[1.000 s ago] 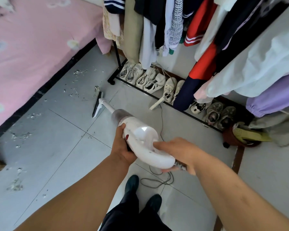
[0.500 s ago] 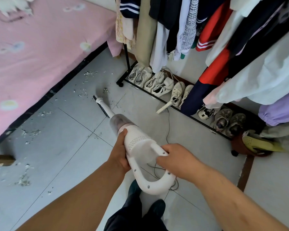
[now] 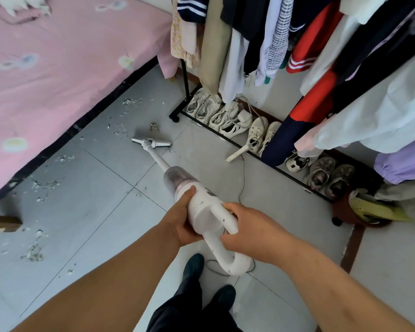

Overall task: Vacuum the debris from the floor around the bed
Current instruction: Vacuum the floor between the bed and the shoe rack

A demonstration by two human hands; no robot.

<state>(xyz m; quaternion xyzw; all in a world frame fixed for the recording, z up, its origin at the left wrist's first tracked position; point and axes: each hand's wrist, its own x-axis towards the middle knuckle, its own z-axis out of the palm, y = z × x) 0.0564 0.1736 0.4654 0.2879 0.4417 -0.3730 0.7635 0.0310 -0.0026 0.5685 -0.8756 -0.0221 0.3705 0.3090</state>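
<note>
Floor (image 3: 86, 212) first: looked down on pale grey tile filling most of the view, with a bed (image 3: 58, 68) in a pink flowered sheet along the left and a dark base strip at its foot. Spotted a black clothes rack (image 3: 185, 87) across the top right, crammed with hanging clothes (image 3: 321, 56), plus a row of worn white sneakers (image 3: 230, 118) lined up on its bottom rail and a few darker pairs further right. Held a white stick vacuum (image 3: 201, 207) out front, angled down and away toward the bed side. Had the left hand (image 3: 180, 224) wrapped around the body just behind the see-through dust cup (image 3: 177, 178), thumb up on top, fingers closed underneath. Had the right hand (image 3: 252, 233) curled shut round the upper part of the loop handle (image 3: 228, 255), with the bottom of the loop hanging free below it. Kept the floor head (image 3: 151, 142) flat on the tile, well out from the bed, just short of one small clump of debris (image 3: 153, 126). Noticed more scattered crumbs (image 3: 130, 103) closer to the bed edge, another patch (image 3: 46, 185) midway along it, and a bigger pile (image 3: 32, 254) over at the lower left near a wooden leg (image 3: 3, 222). Saw a thin dark cord (image 3: 243, 178) trailing over the tile beside the vacuum, looping back under the handle. Stood in dark shoes (image 3: 194, 264), right below the hands.
</note>
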